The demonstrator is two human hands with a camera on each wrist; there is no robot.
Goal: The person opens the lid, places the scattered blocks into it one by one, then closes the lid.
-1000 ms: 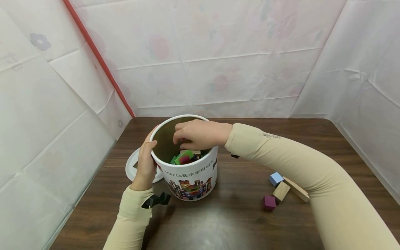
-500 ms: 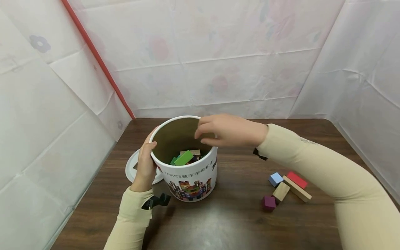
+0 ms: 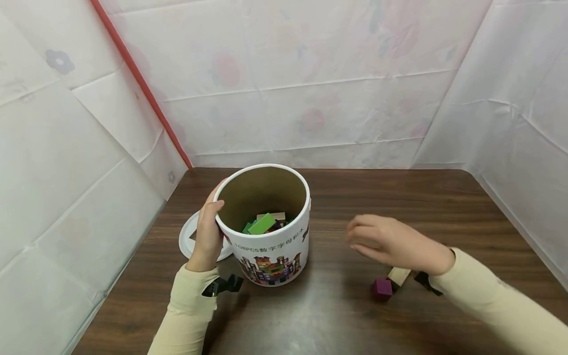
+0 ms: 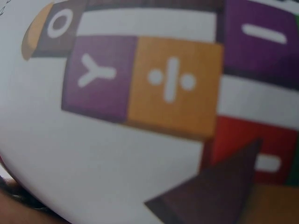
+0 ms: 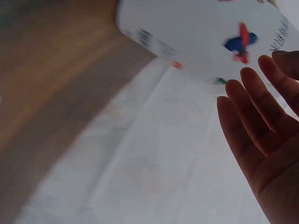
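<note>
While the left hand (image 3: 207, 235) curls round the near-left side of the white tub (image 3: 270, 251), thumb hooked at the rim, the right hand (image 3: 390, 245) hangs in the air over the desk (image 3: 355, 315), well to the right of the tub. The left grip is wrapped on the tub's wall and steadies it upright. The right grip is spread and slack, fingers straight and slightly apart, palm turned down, with nothing in it; the right wrist view shows the same straight fingers (image 5: 254, 116) against the pale backdrop, with the tub's white wall (image 5: 205, 37) blurred beyond them.

The tub stands open toward the left-middle of the dark wooden desk. Its outside carries a printed band of coloured building blocks and a line of characters. Inside, low down, lie loose blocks: a green block (image 3: 262, 224) on top, a pale wooden one behind it, darker pieces beneath. The left wrist view is pressed close to the printed wall and shows only purple, orange and red squares with white signs on them.

Behind the left hand, flat on the desk and touching the tub's base on its left, lies the round white lid (image 3: 188, 236).

Just below and beside the right hand two blocks sit on the desk: a purple cube (image 3: 382, 288) and, touching its upper right corner, a plain wooden block (image 3: 399, 275) partly covered by the wrist. Both sleeves are cream coloured. White sheeting with faint flowers walls the desk on three sides, and a red strip (image 3: 142, 84) slants down the left corner.
</note>
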